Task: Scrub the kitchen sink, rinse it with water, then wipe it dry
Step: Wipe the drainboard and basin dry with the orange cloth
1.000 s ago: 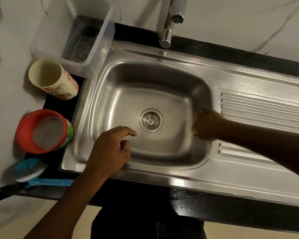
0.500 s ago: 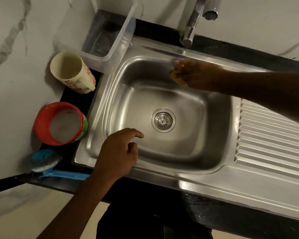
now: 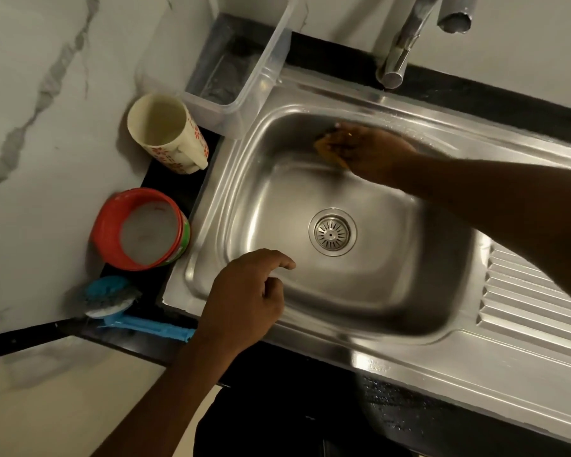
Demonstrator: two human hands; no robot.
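- While the right hand [image 3: 373, 153] grips a yellow sponge [image 3: 327, 150] against the far wall of the sink [image 3: 310, 351], its arm crosses the basin.
- Left hand [image 3: 244, 298] hovers over the near rim, loosely curled, empty.

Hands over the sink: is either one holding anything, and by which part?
The right hand grips a yellow scrub pad, fingers covering most of it, against the sink wall. The left hand holds nothing.

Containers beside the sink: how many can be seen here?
3, all left of the sink: a clear box at the back, a cream cup in front of it, and a red tub nearer still. More may lie outside the view.
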